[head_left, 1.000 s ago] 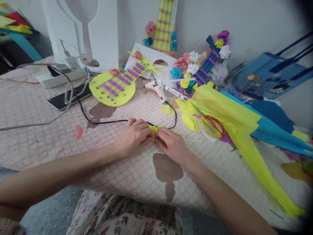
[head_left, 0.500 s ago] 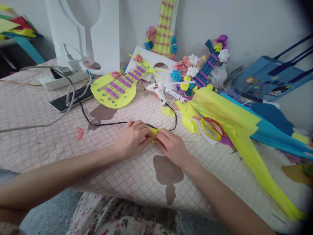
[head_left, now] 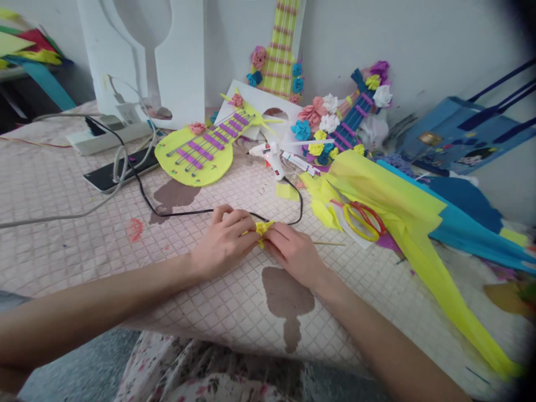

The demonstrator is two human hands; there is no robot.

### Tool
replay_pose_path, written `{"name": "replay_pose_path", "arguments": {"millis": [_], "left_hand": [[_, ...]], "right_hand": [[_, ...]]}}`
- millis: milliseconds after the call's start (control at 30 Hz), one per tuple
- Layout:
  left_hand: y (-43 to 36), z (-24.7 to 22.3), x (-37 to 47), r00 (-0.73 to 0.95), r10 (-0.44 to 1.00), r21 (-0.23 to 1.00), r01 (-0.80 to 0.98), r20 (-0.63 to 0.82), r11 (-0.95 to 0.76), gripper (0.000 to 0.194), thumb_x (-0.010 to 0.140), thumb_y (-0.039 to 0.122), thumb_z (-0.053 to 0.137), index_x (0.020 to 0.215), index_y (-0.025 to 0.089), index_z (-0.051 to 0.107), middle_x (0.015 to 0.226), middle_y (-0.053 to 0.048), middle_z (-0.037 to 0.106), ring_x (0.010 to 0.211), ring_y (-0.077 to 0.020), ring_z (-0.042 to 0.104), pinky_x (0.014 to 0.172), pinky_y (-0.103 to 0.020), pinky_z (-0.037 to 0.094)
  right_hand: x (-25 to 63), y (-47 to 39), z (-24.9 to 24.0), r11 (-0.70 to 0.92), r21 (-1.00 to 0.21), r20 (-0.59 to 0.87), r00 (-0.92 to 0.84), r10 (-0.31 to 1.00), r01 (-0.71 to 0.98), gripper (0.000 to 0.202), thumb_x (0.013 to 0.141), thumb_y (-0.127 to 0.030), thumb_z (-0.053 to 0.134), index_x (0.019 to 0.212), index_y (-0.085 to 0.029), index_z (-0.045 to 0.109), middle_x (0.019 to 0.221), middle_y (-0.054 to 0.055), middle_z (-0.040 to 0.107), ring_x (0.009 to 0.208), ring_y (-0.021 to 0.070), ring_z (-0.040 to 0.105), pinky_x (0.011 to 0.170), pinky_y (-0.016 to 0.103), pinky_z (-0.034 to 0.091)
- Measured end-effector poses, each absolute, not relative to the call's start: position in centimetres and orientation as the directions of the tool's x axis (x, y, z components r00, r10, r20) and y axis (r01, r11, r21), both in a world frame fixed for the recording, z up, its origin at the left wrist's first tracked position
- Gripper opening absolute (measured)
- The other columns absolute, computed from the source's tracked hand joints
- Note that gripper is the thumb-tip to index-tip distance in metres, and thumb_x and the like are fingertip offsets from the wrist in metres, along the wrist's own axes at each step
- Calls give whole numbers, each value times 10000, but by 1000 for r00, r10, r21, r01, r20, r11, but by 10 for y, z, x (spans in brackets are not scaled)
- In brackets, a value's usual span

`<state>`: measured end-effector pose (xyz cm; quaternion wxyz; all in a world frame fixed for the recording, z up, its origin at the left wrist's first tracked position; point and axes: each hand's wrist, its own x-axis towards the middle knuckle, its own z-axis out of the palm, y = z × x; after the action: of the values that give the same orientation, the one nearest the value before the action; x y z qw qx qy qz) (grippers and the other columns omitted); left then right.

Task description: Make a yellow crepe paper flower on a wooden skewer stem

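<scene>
Between my two hands is a small yellow crepe paper flower, low over the quilted cloth. My left hand pinches its left side with thumb and forefinger. From the right, my right hand grips the other side, its fingers closed together. A thin stick pokes out to the right beyond my right hand. Part of the flower is hidden by my fingers. Just behind my hands runs the black cord of a white glue gun.
A yellow paper guitar lies beyond my left hand. At right are scissors on yellow crepe paper, and blue crepe paper. A power strip, a phone and a blue bag stand farther back.
My left hand has shifted slightly left and its fingers have lifted a little. More of the yellow flower shows between my hands. The right hand has barely moved.
</scene>
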<state>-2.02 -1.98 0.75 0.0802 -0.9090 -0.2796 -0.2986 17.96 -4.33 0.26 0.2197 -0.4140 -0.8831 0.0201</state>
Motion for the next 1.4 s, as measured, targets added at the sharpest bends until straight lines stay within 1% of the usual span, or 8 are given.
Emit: {"name": "replay_pose_path", "arguments": {"millis": [233,367,533,733,900,967,1200,1400], "left_hand": [[-22,9,-20,677,505,9,593,535,-805,146,925,176,465,871,195,599,890,-19,629,921,-197,506,873,-416,305],[-22,8,-19,679,536,37,602,501,-798,119,920,183,481,883,196,593,891,-18,623,927,-199,500,875,-421,296],[-24,11,-18,648,565,98,609,511,-787,107,914,194,490,860,198,582,869,-16,621,918,-191,500,856,-404,299],[-24,10,-19,674,564,87,603,478,-793,125,909,167,478,844,189,583,859,-20,607,907,-195,502,861,-411,306],[-22,7,-21,681,562,66,608,470,-791,114,910,167,492,840,181,580,857,-23,602,919,-196,492,880,-417,297],[-23,7,-21,680,563,59,612,471,-789,115,912,175,494,839,178,582,853,-25,604,920,-197,489,875,-414,297],[-26,10,-21,641,585,120,617,497,-778,102,908,193,506,855,194,594,879,-20,621,928,-192,495,868,-408,289],[-29,14,-21,633,602,107,641,487,-760,122,912,198,498,838,189,594,866,-30,618,913,-201,506,863,-419,297]], "right_hand": [[179,-44,0,625,-283,356,-525,773,728,155,934,-226,423,938,-174,569,966,64,594,832,147,580,682,253,467],[177,-44,2,619,-254,326,-537,778,743,179,939,-199,398,906,-165,571,922,60,596,768,139,575,643,250,458],[176,-44,4,629,-222,341,-545,766,745,184,937,-188,404,918,-151,583,905,65,605,741,139,583,615,247,451],[175,-44,1,635,-180,339,-558,757,751,183,929,-159,402,924,-157,585,906,67,613,730,147,586,596,261,450],[176,-44,0,623,-259,353,-528,772,738,154,935,-216,421,956,-171,567,960,69,599,798,147,587,631,252,465],[175,-43,-1,617,-270,362,-516,776,739,141,933,-232,433,945,-173,561,967,69,592,809,147,584,633,249,465],[174,-43,0,640,-213,379,-542,750,738,181,939,-217,405,890,-163,571,887,56,594,742,139,572,604,242,450],[172,-43,2,642,-178,370,-554,746,746,185,936,-204,409,887,-162,582,885,63,610,730,144,581,601,248,450]]}}
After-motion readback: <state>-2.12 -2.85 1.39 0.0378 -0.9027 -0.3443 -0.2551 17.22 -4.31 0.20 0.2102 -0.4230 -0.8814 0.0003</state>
